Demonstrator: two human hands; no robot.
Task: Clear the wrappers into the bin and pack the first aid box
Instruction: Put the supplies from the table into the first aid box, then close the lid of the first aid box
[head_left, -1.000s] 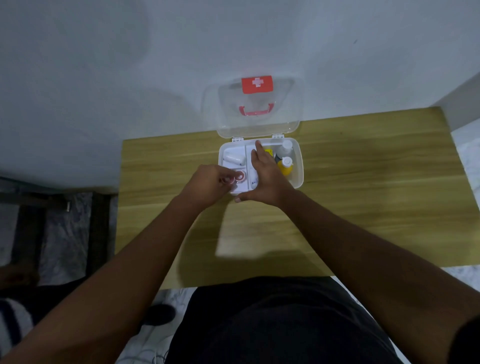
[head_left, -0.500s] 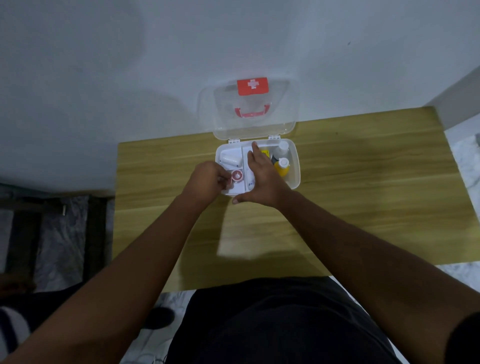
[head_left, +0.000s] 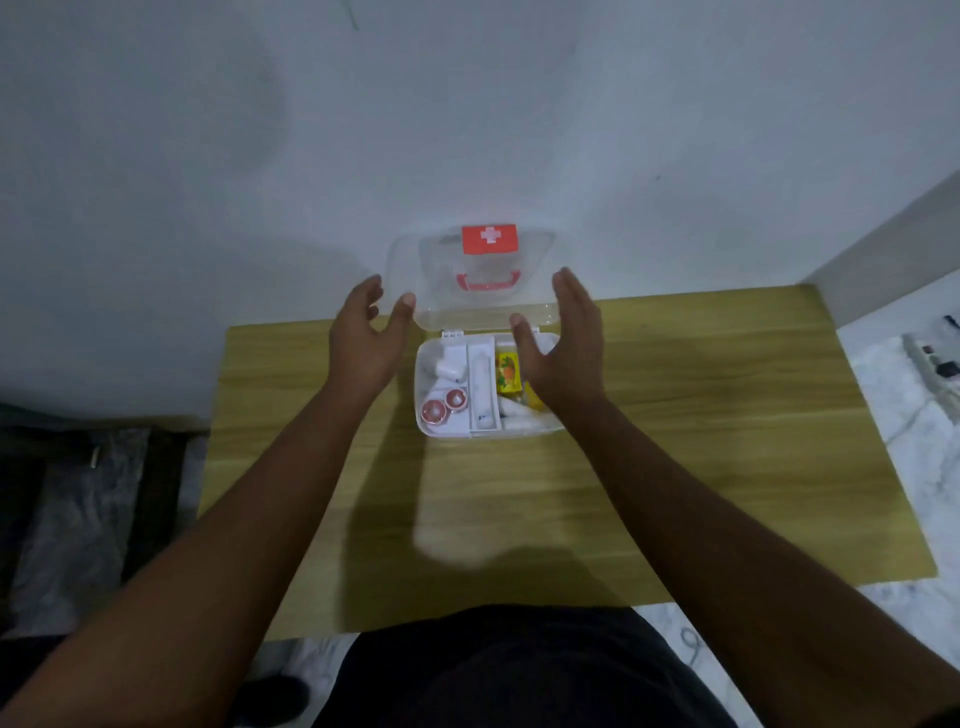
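While both arms reach out over the wooden table (head_left: 675, 467), the first aid box (head_left: 441, 431) sits open between the wrists, packed. Further on, the left hand (head_left: 363, 343) and right hand (head_left: 566, 358) are spread, empty, flanking the clear lid (head_left: 478, 306) standing up against the wall. Swung down carelessly, that lid could, I'd guess, catch on the yellow packet (head_left: 508, 371) and fail to latch.

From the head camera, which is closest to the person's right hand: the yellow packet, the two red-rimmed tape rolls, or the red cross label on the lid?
From the right hand:
1. Yellow packet, just left of the palm, in the box.
2. Red cross label, up on the open lid.
3. Red-rimmed tape rolls, near-left corner of the box.
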